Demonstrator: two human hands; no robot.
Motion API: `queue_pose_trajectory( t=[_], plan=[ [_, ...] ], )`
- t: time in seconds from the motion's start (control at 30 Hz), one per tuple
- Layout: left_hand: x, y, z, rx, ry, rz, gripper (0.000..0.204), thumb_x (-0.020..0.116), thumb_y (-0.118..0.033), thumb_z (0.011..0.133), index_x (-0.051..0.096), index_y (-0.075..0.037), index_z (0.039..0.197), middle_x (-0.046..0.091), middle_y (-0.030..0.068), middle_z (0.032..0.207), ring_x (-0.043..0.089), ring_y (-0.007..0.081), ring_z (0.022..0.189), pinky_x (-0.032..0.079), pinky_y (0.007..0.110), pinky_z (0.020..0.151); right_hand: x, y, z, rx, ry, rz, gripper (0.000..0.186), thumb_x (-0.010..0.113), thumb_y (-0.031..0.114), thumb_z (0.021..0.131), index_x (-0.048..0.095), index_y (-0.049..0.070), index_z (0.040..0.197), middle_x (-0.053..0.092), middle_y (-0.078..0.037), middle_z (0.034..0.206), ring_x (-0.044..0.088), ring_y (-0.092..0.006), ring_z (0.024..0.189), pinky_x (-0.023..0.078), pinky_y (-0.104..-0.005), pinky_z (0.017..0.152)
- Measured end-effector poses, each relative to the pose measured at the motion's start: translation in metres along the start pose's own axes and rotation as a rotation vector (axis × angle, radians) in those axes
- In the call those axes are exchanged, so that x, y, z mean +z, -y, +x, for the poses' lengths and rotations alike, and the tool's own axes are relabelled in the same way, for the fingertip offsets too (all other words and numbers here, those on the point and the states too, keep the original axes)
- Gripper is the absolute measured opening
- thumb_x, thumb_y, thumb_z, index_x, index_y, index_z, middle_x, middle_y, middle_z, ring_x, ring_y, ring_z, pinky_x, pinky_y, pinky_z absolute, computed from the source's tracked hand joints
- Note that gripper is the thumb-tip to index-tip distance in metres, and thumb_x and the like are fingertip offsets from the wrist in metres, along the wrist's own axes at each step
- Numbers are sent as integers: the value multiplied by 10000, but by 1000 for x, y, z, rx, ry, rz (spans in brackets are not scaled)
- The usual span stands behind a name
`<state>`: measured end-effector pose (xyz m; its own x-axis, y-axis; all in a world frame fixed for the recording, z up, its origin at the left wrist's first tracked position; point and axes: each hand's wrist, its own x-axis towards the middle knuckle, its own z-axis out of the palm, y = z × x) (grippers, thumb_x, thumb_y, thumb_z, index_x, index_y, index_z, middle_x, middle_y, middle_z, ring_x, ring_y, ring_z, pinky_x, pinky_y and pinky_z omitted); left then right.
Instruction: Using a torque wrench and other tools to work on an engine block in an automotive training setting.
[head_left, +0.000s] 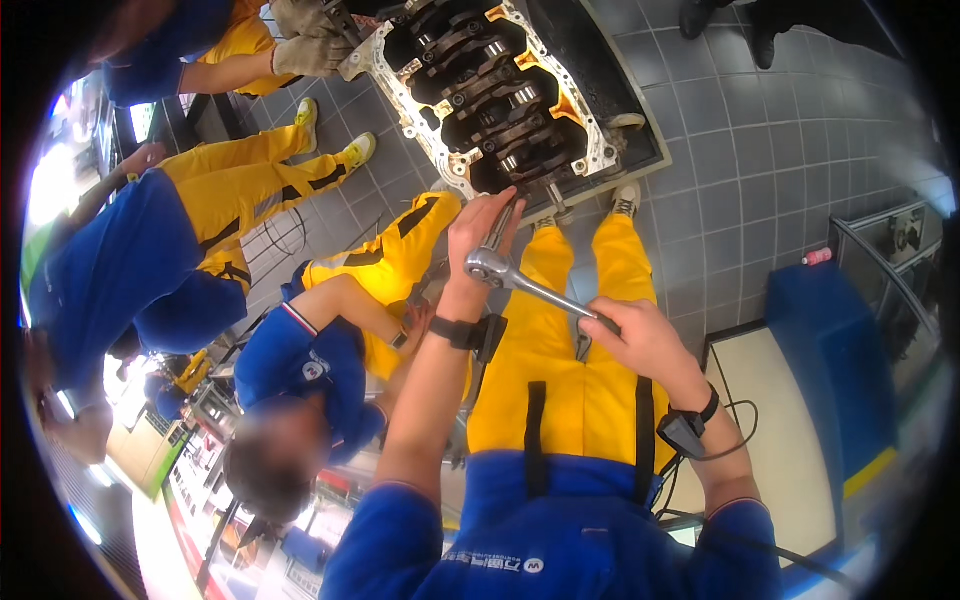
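My right hand [640,340] is closed around the handle end of a chrome ratchet wrench [548,292], which slants up and left across my yellow trousers. At the ratchet's round head, a metal extension bar [497,232] points toward the engine block. My left hand [480,235] is closed about that bar, its fingertips close to the block's near edge. The engine block [425,125] lies with its open side up, and a dark crankshaft [490,90] runs along its middle. Whatever sits at the far end of the bar is hidden by my fingers.
The block rests over a dark tray with a pale rim [655,150]. At the upper left, a co-worker's gloved hand [310,55] touches the block's side. Another person [310,350] crouches close to my left arm. A blue bench [830,350] stands at right.
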<state>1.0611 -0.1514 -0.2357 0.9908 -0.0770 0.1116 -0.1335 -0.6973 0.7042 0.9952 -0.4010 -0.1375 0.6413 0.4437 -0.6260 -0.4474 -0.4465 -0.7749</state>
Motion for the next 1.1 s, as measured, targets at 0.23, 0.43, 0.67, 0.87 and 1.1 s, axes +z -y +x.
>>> queue_pose_trajectory(
  t=[0.23, 0.43, 0.67, 0.87, 1.1],
  plan=[
    [10, 16, -18, -44, 22, 35, 197, 807, -64, 819, 750, -47, 1006, 705, 151, 845, 700, 321, 749, 572, 373, 691, 8, -11, 3, -7, -28, -57, 282, 640, 324, 997, 678, 46, 976, 656, -182, 747, 649, -375, 680, 490, -425, 612],
    [8, 16, -21, -36, 26, 56, 191, 808, -65, 814, 750, -49, 995, 711, 144, 848, 709, 316, 760, 581, 367, 697, 7, -8, 0, -10, -20, -16, 272, 644, 313, 995, 685, 44, 983, 657, -185, 751, 652, -369, 679, 489, -423, 608],
    [-5, 2, -11, -32, 28, 63, 182, 806, -66, 816, 750, -45, 987, 708, 144, 837, 703, 312, 749, 577, 358, 696, 18, -9, -7, -67, -54, 1, 258, 645, 262, 996, 689, 13, 1044, 661, -194, 766, 671, -368, 702, 500, -390, 627],
    [-9, 17, 29, -94, -1, 61, 176, 800, -65, 830, 747, -26, 993, 712, 154, 837, 705, 323, 755, 567, 343, 719, 17, 12, 30, -53, -107, 112, 278, 650, 295, 996, 694, 20, 1011, 624, -219, 728, 638, -394, 672, 459, -435, 580],
    [-18, 38, 57, -129, 37, 20, 180, 788, -103, 886, 756, -27, 1046, 747, 119, 869, 731, 189, 771, 562, 285, 704, 21, 29, 62, -60, -141, 139, 268, 648, 284, 998, 695, 21, 1013, 610, -224, 703, 620, -412, 637, 445, -435, 557]
  ],
)
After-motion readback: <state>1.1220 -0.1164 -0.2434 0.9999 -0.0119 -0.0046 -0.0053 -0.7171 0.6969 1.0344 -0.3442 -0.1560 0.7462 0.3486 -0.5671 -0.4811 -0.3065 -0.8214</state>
